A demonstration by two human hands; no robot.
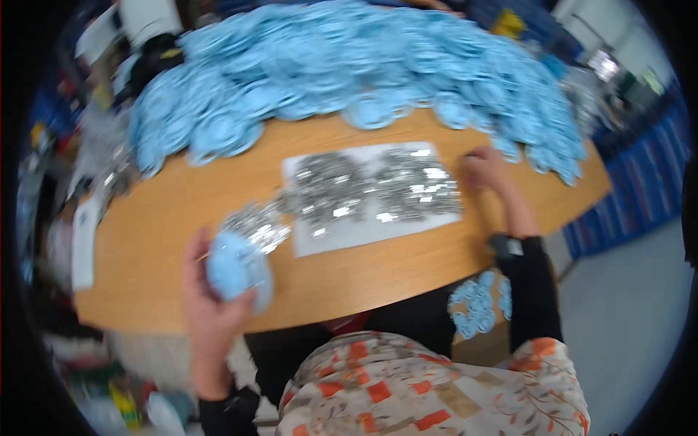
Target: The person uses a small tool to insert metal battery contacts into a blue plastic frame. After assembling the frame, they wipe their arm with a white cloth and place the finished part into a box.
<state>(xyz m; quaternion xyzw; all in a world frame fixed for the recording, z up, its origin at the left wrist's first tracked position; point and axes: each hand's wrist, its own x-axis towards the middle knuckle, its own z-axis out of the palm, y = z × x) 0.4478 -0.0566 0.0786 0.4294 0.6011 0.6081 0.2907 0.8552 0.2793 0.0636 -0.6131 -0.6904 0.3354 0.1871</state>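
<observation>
My left hand [211,305], at the table's near left edge, is closed round a light-blue rounded piece [231,267], thumb in front and fingers behind. Just beyond it lies a loose heap of small shiny silver metal pieces [258,227]. My right hand [486,168] is over the table, right of a white sheet [331,245]. Its fingers are curled together and blurred; whatever may be in them is too small to make out. Two larger patches of the silver pieces [413,185] cover most of the sheet.
A broad pile of similar light-blue pieces [349,51] fills the far side of the wooden table [167,218]. More blue pieces [476,305] lie lower down, by my right forearm. Clear plastic bags [109,145] hang about the left edge. Blue striped cloth [625,189] is at the right.
</observation>
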